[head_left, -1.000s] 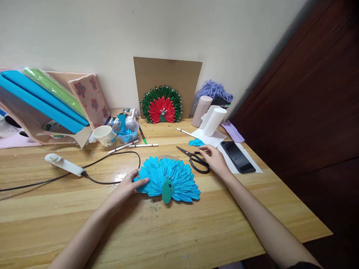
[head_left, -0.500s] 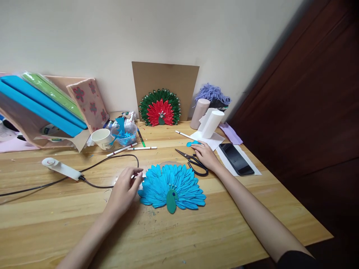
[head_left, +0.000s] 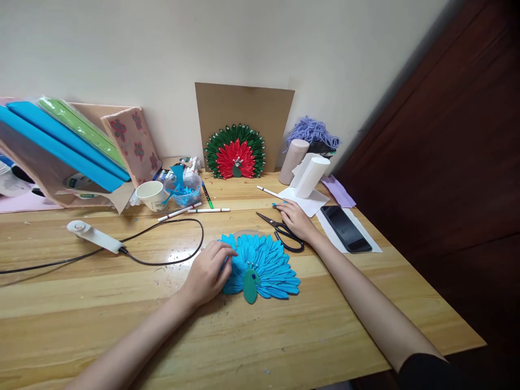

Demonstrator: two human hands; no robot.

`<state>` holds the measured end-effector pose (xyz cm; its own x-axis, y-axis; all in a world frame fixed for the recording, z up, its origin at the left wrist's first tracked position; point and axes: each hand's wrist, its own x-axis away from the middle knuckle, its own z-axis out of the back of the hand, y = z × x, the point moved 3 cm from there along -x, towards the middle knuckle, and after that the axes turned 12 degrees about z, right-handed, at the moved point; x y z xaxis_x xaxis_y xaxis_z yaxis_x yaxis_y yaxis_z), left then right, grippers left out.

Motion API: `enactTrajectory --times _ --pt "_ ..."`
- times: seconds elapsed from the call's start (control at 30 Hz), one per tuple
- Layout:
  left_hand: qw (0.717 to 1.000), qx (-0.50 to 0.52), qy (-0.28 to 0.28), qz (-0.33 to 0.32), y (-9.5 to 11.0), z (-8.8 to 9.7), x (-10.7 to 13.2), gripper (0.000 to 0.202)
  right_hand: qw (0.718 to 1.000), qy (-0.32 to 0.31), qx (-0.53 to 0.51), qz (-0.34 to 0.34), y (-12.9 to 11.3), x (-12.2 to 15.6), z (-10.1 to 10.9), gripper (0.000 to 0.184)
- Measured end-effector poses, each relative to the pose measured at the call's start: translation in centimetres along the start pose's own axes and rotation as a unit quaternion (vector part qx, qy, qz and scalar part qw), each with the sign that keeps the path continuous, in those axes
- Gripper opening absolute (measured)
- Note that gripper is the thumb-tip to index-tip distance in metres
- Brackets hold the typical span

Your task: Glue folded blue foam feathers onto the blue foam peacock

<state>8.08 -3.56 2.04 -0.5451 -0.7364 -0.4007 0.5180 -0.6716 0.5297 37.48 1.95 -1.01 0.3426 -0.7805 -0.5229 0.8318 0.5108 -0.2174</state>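
A blue paper-feather peacock [head_left: 272,271] with a green body and a dark blue eye lies flat on the table. Over its left feathers is my left hand [head_left: 211,271], fingers loosely bent and thumb apart, covering part of that edge. My right hand [head_left: 298,219] reaches past the scissors [head_left: 286,233], its fingers stretched out low over the tabletop. Under its fingertips shows a bit of a blue cut piece [head_left: 279,205]; the remainder is hidden. The black-handled scissors lie open just left of my right wrist.
A red and green peacock [head_left: 235,157] leans with cardboard [head_left: 244,103] against the wall. Markers [head_left: 209,210], a paper cup [head_left: 151,195] and a tub of blue scraps [head_left: 184,192] stand left. A glue gun [head_left: 93,235] trails its cable. Right: phone [head_left: 346,228], white roll [head_left: 312,177].
My left hand has moved right, from beside the peacock to over its left feathers. My right hand has shifted slightly and covers more of the blue pieces. The view has tilted a little.
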Motion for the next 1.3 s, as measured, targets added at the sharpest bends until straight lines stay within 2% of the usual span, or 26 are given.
enactTrajectory --times 0.13,0.27,0.37,0.47,0.63,0.8,0.87,0.97,1.03,1.1,1.2,1.3 --pt "0.994 0.068 -0.009 0.085 0.1 -0.6 -2.3 0.019 0.998 0.045 -0.008 0.051 -4.9 -0.1 1.5 0.035" --pt "0.970 0.172 -0.024 0.172 -0.3 -1.8 -4.1 0.027 0.986 -0.015 -0.053 0.158 -10.6 0.0 0.4 0.041" --pt "0.956 0.208 -0.008 0.208 -1.1 -2.4 -4.2 0.029 0.978 -0.031 -0.072 0.195 -12.4 0.2 -0.9 0.045" --pt "0.950 0.201 0.019 0.236 -1.9 -2.4 -3.7 0.028 0.974 -0.045 -0.081 0.207 -12.7 0.3 -1.3 0.049" --pt "0.942 0.207 0.026 0.262 -2.9 -2.7 -3.5 0.021 0.968 -0.095 -0.131 0.190 -12.5 0.5 -0.5 0.047" --pt "0.929 0.216 0.065 0.293 -3.4 -2.3 -3.4 0.020 0.986 -0.026 -0.163 0.018 -9.5 0.7 -0.4 0.028" --pt "0.944 0.188 0.062 0.264 -2.8 -1.9 -3.2 0.018 0.990 -0.021 -0.136 -0.016 -7.9 0.7 -1.0 0.024" --pt "0.980 0.119 0.025 0.156 -1.0 -1.7 -2.8 0.015 0.995 -0.036 -0.088 -0.008 -6.1 0.5 -1.5 0.019" --pt "0.993 0.073 -0.011 0.086 0.1 -2.0 -2.5 0.015 0.997 -0.034 -0.074 -0.008 -5.7 0.4 -1.2 0.018" --pt "0.996 0.044 -0.034 0.065 0.5 -2.3 -2.4 0.016 0.996 -0.033 -0.075 -0.020 -5.9 0.4 -0.8 0.019" --pt "0.988 0.060 -0.038 0.133 -0.1 -2.6 -2.5 0.016 0.994 -0.040 -0.090 -0.038 -6.9 0.6 -0.4 0.020" --pt "0.965 0.129 -0.036 0.225 -1.3 -2.8 -2.7 0.016 0.994 -0.009 -0.108 -0.027 -7.9 0.2 0.0 0.018"
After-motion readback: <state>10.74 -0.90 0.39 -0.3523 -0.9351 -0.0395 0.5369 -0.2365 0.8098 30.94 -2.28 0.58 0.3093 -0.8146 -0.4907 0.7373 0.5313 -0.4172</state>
